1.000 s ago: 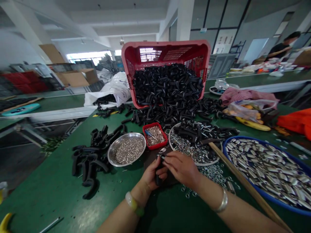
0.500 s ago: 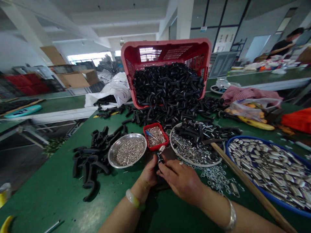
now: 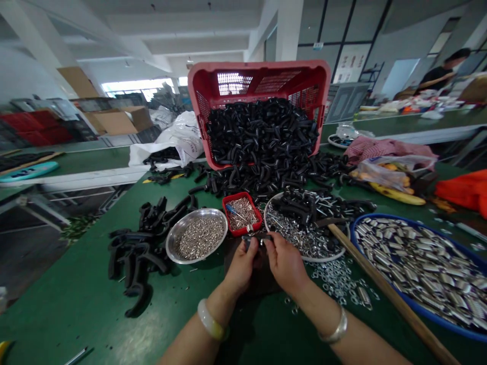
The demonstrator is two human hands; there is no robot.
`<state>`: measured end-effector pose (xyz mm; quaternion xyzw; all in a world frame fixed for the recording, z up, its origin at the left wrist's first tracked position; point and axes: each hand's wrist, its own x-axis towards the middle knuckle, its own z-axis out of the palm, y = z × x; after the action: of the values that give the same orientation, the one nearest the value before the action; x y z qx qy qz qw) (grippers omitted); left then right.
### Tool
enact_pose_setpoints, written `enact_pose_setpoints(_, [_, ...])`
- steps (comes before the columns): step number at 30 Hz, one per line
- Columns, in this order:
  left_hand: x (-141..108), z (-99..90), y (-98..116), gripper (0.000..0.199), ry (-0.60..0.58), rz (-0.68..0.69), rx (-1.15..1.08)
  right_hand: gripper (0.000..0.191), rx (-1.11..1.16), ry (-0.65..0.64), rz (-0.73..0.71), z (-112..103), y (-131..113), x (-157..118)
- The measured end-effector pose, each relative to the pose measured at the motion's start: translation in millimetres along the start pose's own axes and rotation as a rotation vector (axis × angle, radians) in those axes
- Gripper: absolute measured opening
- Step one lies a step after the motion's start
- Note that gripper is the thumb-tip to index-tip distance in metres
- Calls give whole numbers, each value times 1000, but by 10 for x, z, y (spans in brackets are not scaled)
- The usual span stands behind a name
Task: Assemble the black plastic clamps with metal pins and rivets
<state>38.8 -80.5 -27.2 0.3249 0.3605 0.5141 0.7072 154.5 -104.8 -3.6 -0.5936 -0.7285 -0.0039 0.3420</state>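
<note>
Here, left hand (image 3: 241,266) and right hand (image 3: 285,263) pinch a metal-tipped piece (image 3: 255,237).

No lettering can be read anywhere. Behind the red plastic crate (image 3: 258,86), posters (image 3: 350,62) on the far wall show printed blocks too small to make out. A small sign (image 3: 318,45) on the white pillar (image 3: 288,30) above the crate is too blurred to read. Left of the crate, a white plastic sack (image 3: 182,137) carries faint print, also illegible.
</note>
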Motion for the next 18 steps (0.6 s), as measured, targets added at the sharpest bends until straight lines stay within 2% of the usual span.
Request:
enact_pose_setpoints(2, [15,23,-7,33,103,27,39,34,-11,-189,60,21,10,23])
enact_pose_setpoints(3, [19,27,1,32,131,30,43,35,-19,-280,44,27,8,18])
enact_pose_setpoints(6, [22,25,37,29,65,-3,18,34,-35,-421,-81,33,-2,-15])
enact_pose_setpoints(8, [23,20,54,28,16,-63,-5,36,-53,-450,-149,26,-3,-10])
enact_pose_setpoints(13, [81,-31,94,27,-4,-259,-127,33,-47,-515,-282,-27,39,84])
enact_pose_setpoints(16, [141,-96,136,28,-8,-372,-251,30,-126,-417,-205,-115,183,98])
enact_pose_setpoints(18, [166,-141,159,26,-29,-397,-337,24,-171,-363,-131,-208,346,76])
